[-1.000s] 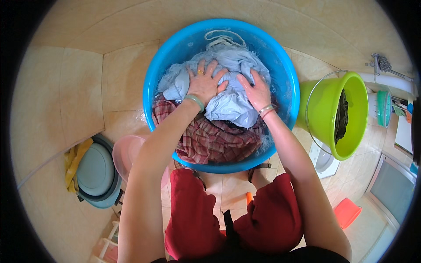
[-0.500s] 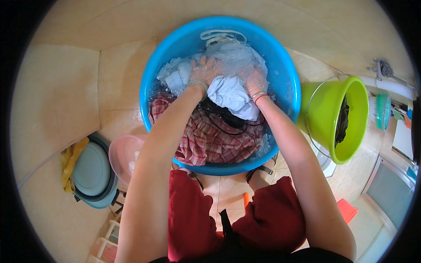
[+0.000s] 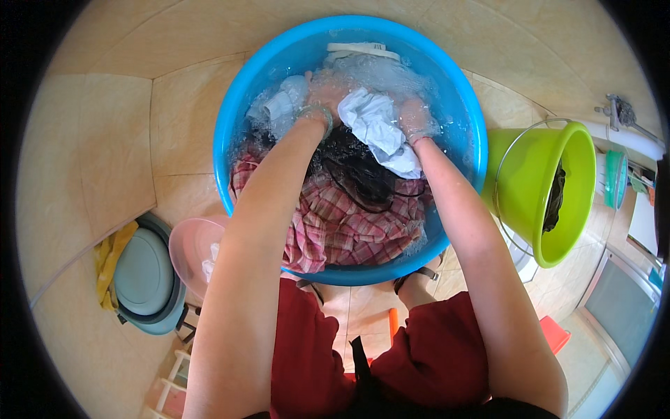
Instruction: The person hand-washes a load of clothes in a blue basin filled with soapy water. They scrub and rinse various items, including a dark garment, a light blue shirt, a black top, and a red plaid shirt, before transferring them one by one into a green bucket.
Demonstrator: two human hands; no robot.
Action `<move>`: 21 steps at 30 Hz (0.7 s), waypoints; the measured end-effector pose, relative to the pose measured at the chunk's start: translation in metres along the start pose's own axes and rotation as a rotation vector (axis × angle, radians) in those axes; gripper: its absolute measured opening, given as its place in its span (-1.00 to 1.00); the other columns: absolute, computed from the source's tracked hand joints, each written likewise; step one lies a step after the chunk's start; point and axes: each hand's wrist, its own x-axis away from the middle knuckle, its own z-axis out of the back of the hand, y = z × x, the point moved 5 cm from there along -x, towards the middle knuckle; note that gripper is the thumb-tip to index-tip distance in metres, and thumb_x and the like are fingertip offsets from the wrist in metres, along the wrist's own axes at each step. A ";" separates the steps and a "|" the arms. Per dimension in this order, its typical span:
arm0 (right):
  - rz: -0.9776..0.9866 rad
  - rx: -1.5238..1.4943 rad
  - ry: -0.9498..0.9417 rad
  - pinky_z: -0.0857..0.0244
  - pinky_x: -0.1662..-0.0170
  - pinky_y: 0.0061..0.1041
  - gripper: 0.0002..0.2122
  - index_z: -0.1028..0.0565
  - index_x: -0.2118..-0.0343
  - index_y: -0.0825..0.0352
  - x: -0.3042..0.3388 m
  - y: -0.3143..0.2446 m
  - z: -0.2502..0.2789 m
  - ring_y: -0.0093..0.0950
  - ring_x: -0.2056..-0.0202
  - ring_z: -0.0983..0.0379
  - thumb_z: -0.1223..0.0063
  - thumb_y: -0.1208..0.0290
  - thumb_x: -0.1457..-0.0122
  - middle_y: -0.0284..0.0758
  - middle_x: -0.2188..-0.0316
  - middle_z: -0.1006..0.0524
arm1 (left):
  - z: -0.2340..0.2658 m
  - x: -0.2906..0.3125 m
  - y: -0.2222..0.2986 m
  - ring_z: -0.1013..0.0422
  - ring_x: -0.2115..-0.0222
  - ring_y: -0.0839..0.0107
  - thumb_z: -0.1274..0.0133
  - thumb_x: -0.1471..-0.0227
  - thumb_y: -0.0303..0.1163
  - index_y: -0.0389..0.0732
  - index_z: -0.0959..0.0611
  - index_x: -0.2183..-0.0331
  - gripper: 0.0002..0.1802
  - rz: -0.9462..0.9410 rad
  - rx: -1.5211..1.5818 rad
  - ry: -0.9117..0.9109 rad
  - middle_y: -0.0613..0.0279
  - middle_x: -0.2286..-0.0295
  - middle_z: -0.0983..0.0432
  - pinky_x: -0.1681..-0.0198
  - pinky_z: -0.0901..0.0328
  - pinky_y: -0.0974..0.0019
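Observation:
Both hands are pushed into the water of a large blue basin [image 3: 225, 105]. My left hand [image 3: 328, 96] lies among soaked white fabric [image 3: 285, 106], with foam and water blurring most of its fingers. Close beside a crumpled white cloth [image 3: 377, 126] that rises above the surface, my right hand [image 3: 417, 120] is sunk to the wrist, its fingers hidden. Between my forearms floats a black garment [image 3: 352, 164] with a thin cord. Nearest me is a bunched red plaid garment [image 3: 356, 230]. A white strap [image 3: 363, 50] shows at the far side.
A green bucket [image 3: 509, 167] with a wire handle and dark cloth inside stands right of the basin. On the left are a pink basin [image 3: 183, 251], stacked grey-blue basins [image 3: 143, 276] and a yellow cloth [image 3: 112, 265]. A metal tap [image 3: 618, 112] is on the right wall.
Both hands have sunk deeper, and the left fingers that showed spread are now covered by water. The white cloth has shifted slightly up and right; more of the black garment shows.

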 end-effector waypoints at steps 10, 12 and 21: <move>0.044 -0.453 -0.004 -0.37 0.05 -0.40 -0.60 -0.45 -0.08 0.25 0.004 0.016 0.008 -0.38 0.17 -0.50 -0.09 0.23 -0.20 -0.17 0.07 -0.52 | 0.015 0.022 0.003 -0.31 -0.02 0.03 -0.09 0.02 -0.14 0.02 -0.59 0.02 -0.52 -0.057 0.247 0.176 0.07 0.06 -0.47 -0.05 -0.17 0.00; 0.013 -0.807 0.023 -0.38 0.12 -0.49 -0.59 -0.47 -0.03 0.36 0.022 0.015 0.014 -0.52 0.24 -0.49 -0.21 0.33 -0.13 -0.24 0.19 -0.57 | 0.024 0.052 0.006 -0.34 0.01 0.04 -0.10 0.04 -0.20 -0.07 -0.62 0.07 -0.56 -0.097 0.533 0.342 0.08 0.10 -0.51 -0.05 -0.19 0.09; 0.593 -0.995 0.253 -0.34 0.10 -0.58 -0.71 -0.54 0.21 0.45 0.151 -0.060 0.116 -0.60 0.19 -0.44 -0.33 0.54 0.02 -0.34 0.25 -0.57 | 0.073 0.093 -0.003 0.05 -0.29 0.19 0.24 -0.21 0.24 -0.15 -0.15 -0.28 -0.17 0.023 1.574 0.256 0.03 -0.28 0.01 -0.30 0.07 0.17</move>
